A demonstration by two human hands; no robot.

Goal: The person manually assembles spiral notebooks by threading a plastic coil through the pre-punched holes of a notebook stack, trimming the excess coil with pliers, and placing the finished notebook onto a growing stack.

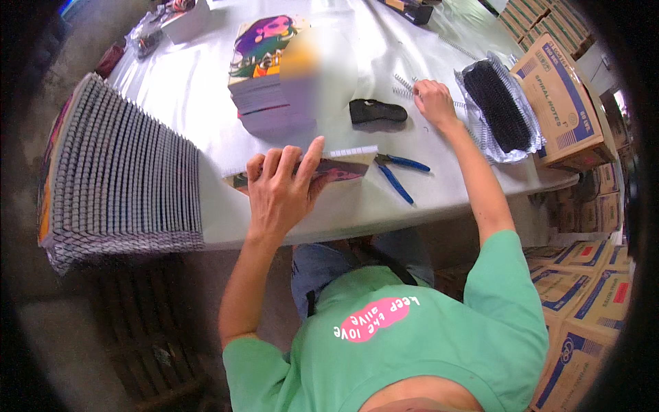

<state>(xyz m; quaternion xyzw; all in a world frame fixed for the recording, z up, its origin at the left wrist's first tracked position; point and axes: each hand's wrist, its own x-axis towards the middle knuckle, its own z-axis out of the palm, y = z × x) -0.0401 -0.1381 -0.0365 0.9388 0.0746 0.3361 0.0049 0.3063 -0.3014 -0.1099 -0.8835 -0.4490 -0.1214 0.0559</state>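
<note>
My left hand is closed on an unbound notebook with a picture cover, held tilted near the table's front edge. A white strip with punched marks runs along its upper edge. Farther right, my right hand has its fingers curled together over a thin spiral binding coil; the fingertips partly hide it. Between the hands and a little nearer lie cutting pliers with blue handles, beside the notebook. A small black elongated object lies left of my right hand.
A tall stack of spiral-bound notebooks stands at the left edge. Ahead rises a stack of picture-covered pads. Many black coils lie in plastic wrap at right, beside a cardboard box. More cartons stand beyond the table.
</note>
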